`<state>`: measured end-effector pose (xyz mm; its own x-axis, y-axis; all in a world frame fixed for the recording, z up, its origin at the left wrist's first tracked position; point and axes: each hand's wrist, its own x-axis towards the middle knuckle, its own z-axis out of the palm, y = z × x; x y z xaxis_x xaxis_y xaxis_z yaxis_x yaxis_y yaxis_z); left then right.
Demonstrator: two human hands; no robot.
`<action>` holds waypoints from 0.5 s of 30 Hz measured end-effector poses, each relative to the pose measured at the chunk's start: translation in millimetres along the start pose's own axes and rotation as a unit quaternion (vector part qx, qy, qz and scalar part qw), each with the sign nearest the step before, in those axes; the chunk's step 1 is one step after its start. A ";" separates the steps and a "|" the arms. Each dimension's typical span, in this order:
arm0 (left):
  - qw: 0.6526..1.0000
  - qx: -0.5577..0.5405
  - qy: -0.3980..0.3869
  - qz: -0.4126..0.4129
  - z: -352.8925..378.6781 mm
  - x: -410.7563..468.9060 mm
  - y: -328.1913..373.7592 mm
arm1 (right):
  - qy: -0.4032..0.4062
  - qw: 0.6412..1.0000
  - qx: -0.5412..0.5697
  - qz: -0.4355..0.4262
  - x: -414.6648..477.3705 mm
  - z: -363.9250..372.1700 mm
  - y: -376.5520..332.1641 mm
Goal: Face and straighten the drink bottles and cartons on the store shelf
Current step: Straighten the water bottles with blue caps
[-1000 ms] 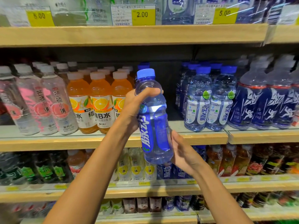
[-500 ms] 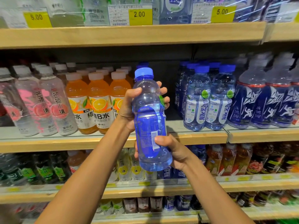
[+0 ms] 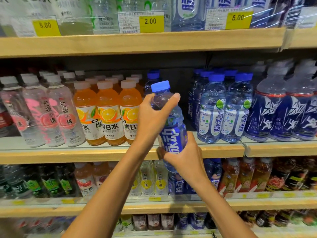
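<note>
A clear bottle with a blue cap and blue label is held in the air in front of the middle shelf, tilted with its top leaning left. My left hand grips its shoulder just under the cap. My right hand grips its lower part, hiding the base. The white lettering on the label faces me. Behind the bottle is a dark gap in the row, with one more blue-capped bottle standing deep at the back.
Orange vitamin drink bottles stand left of the gap, pink-labelled clear bottles further left. Pale blue bottles and dark blue bottles stand to the right. Price tags hang on the upper shelf. More drinks fill the lower shelves.
The bottle has been turned so its lettered label front faces me again, and it has shifted slightly right and toward the gap. My right hand now wraps the base from below.
</note>
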<state>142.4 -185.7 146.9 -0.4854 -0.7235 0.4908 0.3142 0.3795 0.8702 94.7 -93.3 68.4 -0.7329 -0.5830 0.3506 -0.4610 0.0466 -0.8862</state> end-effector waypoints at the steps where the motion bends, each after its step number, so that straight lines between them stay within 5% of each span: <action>1: 1.000 0.002 0.026 0.000 4.5 -1.1 0.2 | 0.010 1.000 -0.011 -0.007 -1.4 2.1 -0.9; 10: 0.993 -0.057 0.095 -0.036 9.2 6.9 -6.6 | 0.030 0.999 -0.007 -0.019 -8.1 9.5 0.5; 15: 0.975 -0.179 -0.011 -0.134 -9.6 19.4 -5.9 | -0.146 0.974 0.171 0.033 7.2 -16.3 3.6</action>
<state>139.0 -207.5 150.9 -0.6052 -0.7554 0.2513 0.4361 -0.0506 0.8985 79.6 -84.1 72.7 -0.5578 -0.7966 0.2331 -0.1879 -0.1523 -0.9703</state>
